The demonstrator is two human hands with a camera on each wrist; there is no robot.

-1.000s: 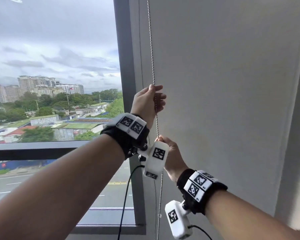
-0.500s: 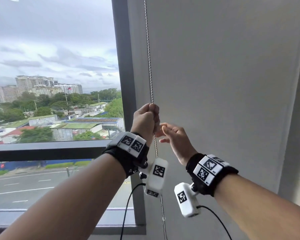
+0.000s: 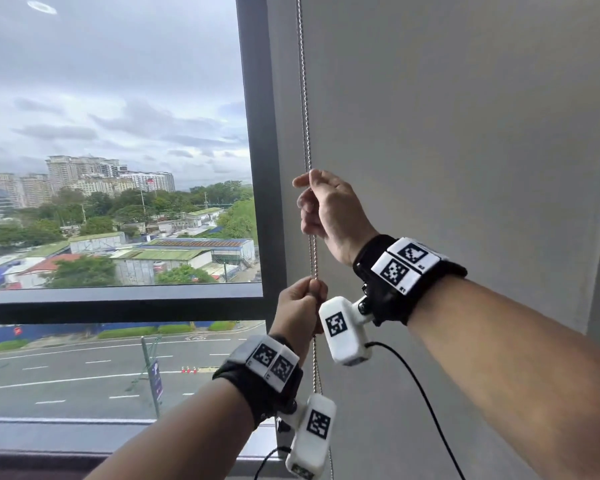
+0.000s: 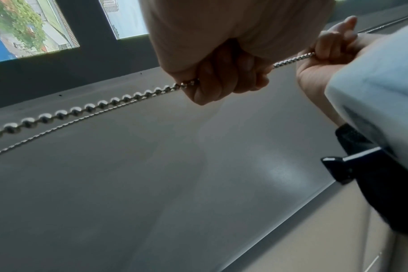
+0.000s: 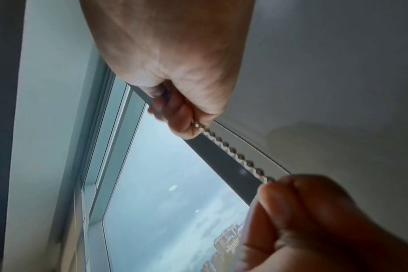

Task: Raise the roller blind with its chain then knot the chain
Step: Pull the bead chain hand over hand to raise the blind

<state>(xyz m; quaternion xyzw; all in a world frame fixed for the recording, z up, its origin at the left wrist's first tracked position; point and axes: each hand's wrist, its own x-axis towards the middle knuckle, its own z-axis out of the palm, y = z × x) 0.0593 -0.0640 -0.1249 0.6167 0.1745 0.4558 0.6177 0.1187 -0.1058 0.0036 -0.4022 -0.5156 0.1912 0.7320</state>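
Both hands are gripping the bead chain (image 3: 305,98) beside the grey roller blind (image 3: 447,133). Right hand (image 3: 329,211) is curling its fingers round it, higher up. Left hand (image 3: 300,308) is fisting round it just below, chain running taut between the two grips and hanging on beneath the lower fist.

Both arms are raised, one hand above the other.
The right hand (image 3: 329,211) is held higher, fingers curled in a pinch; the left hand (image 3: 300,306) is clenched just below it.
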